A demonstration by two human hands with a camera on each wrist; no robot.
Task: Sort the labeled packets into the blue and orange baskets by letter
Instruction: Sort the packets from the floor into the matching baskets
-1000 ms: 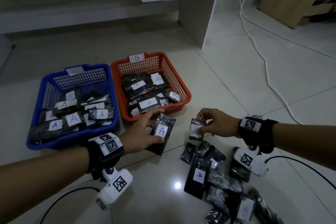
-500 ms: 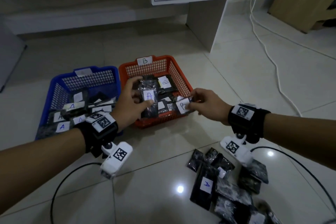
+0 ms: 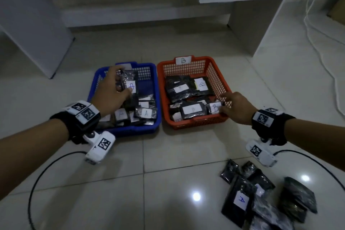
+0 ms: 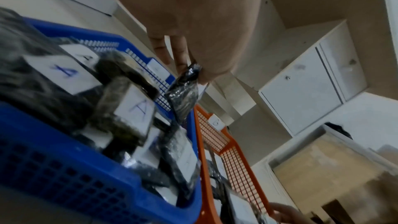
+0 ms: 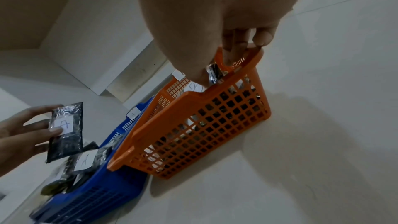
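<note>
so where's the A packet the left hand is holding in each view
head: A packet left of centre, over the blue basket, held by the left hand.
left wrist: centre, dark edge hanging below the fingers.
right wrist: far left, label facing the camera.
shared landmark: orange basket beside the blue one.

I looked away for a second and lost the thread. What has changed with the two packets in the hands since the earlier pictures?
The left hand carried its A packet from the floor pile, past the orange basket, to above the blue basket, still gripping it. The right hand brought its B packet into the orange basket's near right corner, fingers still on it. Baskets and floor pile stayed put.
</note>
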